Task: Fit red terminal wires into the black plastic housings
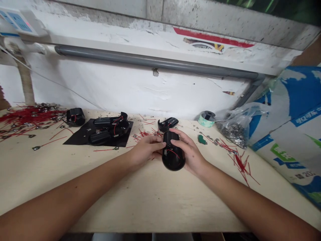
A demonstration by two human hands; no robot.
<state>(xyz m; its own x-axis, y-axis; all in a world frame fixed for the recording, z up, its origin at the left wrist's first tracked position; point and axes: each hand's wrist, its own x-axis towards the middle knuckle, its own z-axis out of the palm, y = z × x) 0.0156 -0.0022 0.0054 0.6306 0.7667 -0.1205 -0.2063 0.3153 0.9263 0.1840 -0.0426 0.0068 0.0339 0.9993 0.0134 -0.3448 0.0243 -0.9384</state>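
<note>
At a pale worktable (155, 201), the left hand (144, 150) and right hand (192, 154) hold a black housing (173, 164) between their fingers, its red wire (173, 151) apparently fitted; loose wires (144, 134) beyond the fingers remain unattached.

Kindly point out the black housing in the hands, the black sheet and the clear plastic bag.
Black housing (173, 160), head view: its rounded near end.
Black sheet (78, 136), head view: its bare left part.
Clear plastic bag (242, 116), head view: its upper film.
</note>
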